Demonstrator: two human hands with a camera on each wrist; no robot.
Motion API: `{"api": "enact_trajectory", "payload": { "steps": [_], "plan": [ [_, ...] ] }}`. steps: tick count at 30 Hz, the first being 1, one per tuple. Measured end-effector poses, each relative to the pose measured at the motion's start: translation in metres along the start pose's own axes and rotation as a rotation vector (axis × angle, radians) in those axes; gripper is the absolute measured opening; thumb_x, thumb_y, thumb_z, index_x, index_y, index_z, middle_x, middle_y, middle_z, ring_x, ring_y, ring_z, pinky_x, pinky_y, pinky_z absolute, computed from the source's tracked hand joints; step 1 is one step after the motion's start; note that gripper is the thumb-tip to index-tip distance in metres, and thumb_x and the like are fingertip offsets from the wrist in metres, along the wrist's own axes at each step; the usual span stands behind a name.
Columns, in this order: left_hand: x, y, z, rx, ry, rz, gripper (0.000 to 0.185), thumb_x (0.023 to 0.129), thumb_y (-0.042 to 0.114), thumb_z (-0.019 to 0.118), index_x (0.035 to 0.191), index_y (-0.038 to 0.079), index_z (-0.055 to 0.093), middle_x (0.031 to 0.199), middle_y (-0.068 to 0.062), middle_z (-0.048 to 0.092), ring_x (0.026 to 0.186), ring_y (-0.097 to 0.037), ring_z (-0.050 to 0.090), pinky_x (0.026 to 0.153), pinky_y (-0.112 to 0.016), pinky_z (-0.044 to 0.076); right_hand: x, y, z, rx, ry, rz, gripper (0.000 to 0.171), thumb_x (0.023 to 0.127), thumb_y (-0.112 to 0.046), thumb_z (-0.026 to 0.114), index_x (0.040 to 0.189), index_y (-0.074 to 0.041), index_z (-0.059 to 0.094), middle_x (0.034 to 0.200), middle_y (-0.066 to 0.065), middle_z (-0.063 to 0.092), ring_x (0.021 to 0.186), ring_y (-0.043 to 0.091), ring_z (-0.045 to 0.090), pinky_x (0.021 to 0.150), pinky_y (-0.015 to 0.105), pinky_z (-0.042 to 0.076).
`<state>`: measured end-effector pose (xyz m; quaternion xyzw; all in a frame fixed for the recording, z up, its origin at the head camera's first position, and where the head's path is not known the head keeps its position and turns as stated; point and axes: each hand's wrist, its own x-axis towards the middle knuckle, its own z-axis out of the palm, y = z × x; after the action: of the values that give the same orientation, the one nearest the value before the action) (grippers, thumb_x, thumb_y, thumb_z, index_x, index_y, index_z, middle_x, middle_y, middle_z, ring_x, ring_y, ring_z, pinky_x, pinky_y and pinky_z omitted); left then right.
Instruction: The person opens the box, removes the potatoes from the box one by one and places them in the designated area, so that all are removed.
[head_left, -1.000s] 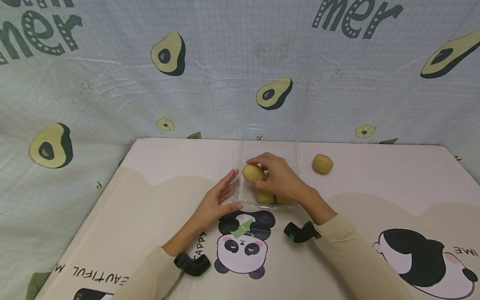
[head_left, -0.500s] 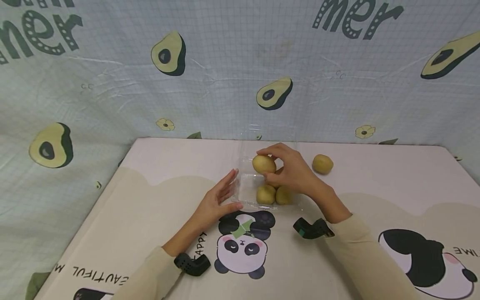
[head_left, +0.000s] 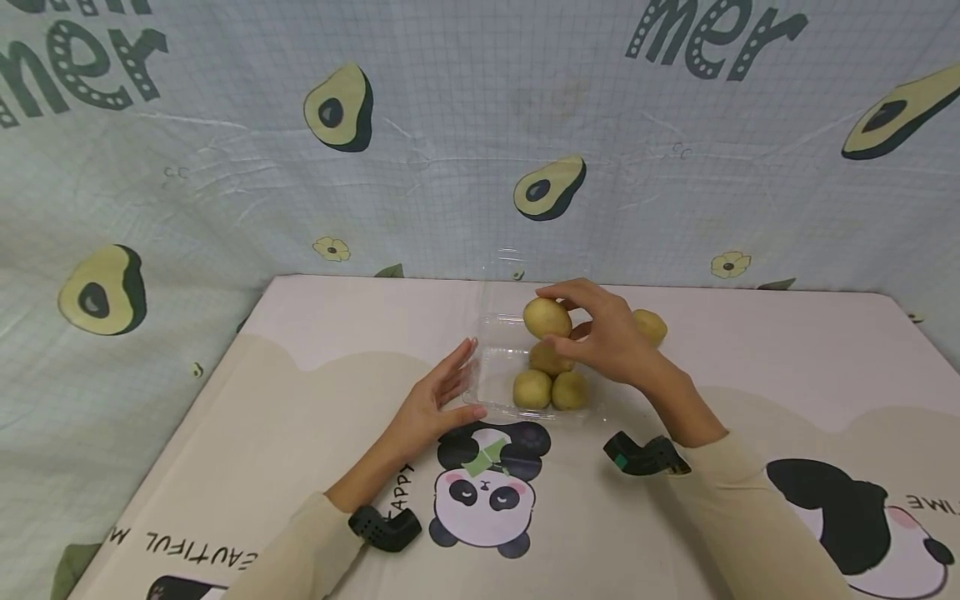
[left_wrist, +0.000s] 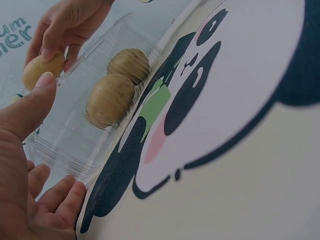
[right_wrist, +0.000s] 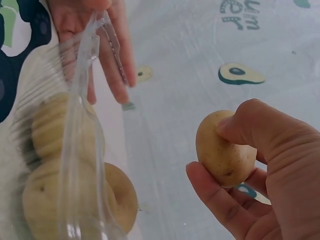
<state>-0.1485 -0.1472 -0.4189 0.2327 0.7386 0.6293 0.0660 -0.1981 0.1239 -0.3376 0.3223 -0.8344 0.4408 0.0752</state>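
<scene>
Right hand (head_left: 611, 337) pinches a potato (head_left: 547, 317), long axis left-right, above the far edge of the clear tray (head_left: 491, 379). Left hand (head_left: 433, 402), fingers relaxed, steadies the tray's left wall; three potatoes (head_left: 551, 379) lie inside.

The right hand (right_wrist: 272, 185) pinches a potato (right_wrist: 222, 150) between thumb and fingers, apart from the clear plastic container (right_wrist: 75, 125). Three potatoes (right_wrist: 50, 195) lie inside the container; the left hand (right_wrist: 95, 30) touches its far side.
</scene>
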Motion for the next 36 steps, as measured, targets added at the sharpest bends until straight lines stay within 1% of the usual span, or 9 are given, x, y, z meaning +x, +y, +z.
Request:
{"api": "enact_trajectory", "payload": {
  "steps": [3,7,9,15,22,31,36],
  "plan": [
    [0.000,0.000,0.000,-0.002,-0.001,0.000,0.090,0.083,0.016,0.077,0.153,0.010,0.021,0.157,-0.005,0.021,0.139,-0.025,0.028,0.108,-0.028,0.031,-0.003,0.000,-0.007,0.010,0.012,0.028,0.052,0.079,0.001,0.075,0.127,-0.004,0.058,0.119,0.009,0.057,0.101,0.024,0.056,0.072,0.028,0.058],
    [0.000,0.000,0.000,0.003,0.003,-0.004,0.090,0.082,0.015,0.077,0.153,0.010,0.021,0.157,-0.005,0.021,0.139,-0.025,0.029,0.108,-0.029,0.031,-0.007,0.001,-0.017,-0.009,0.027,0.065,0.052,0.081,-0.002,0.075,0.130,-0.008,0.057,0.121,0.007,0.056,0.102,0.022,0.056,0.075,0.028,0.057],
    [0.000,0.000,0.000,0.007,0.004,-0.004,0.090,0.082,0.015,0.077,0.153,0.010,0.021,0.157,-0.005,0.021,0.139,-0.025,0.029,0.108,-0.029,0.031,-0.009,0.003,-0.022,-0.021,0.037,0.068,0.052,0.081,-0.004,0.075,0.130,-0.009,0.057,0.122,0.005,0.057,0.103,0.021,0.056,0.076,0.028,0.057],
    [0.000,0.001,0.000,0.006,0.003,-0.002,0.090,0.082,0.015,0.077,0.153,0.010,0.021,0.157,-0.005,0.021,0.139,-0.026,0.029,0.108,-0.029,0.031,-0.016,0.007,-0.033,-0.006,0.057,0.068,0.050,0.082,-0.004,0.074,0.129,-0.011,0.058,0.122,0.003,0.058,0.103,0.019,0.056,0.078,0.024,0.056],
    [0.000,0.001,0.000,0.018,0.004,-0.005,0.090,0.082,0.016,0.077,0.153,0.010,0.021,0.157,-0.004,0.021,0.139,-0.025,0.028,0.108,-0.029,0.031,-0.025,0.015,-0.045,-0.024,0.049,0.060,0.050,0.081,-0.002,0.074,0.128,-0.014,0.060,0.121,-0.002,0.058,0.100,0.013,0.054,0.078,0.020,0.055],
    [0.000,0.001,0.000,0.025,0.004,0.001,0.090,0.082,0.019,0.077,0.153,0.010,0.022,0.157,-0.005,0.022,0.139,-0.027,0.029,0.108,-0.029,0.032,-0.036,0.023,-0.061,0.019,0.043,0.070,0.050,0.083,0.000,0.072,0.129,-0.013,0.060,0.123,0.000,0.058,0.102,0.014,0.053,0.085,0.018,0.051],
    [0.000,0.001,0.000,0.022,0.005,0.000,0.090,0.082,0.019,0.077,0.153,0.010,0.022,0.157,-0.005,0.022,0.139,-0.026,0.028,0.108,-0.029,0.032,-0.042,0.028,-0.072,0.016,0.064,0.082,0.049,0.082,0.000,0.073,0.128,-0.011,0.060,0.122,0.002,0.058,0.102,0.015,0.054,0.085,0.017,0.050]
  ]
}}
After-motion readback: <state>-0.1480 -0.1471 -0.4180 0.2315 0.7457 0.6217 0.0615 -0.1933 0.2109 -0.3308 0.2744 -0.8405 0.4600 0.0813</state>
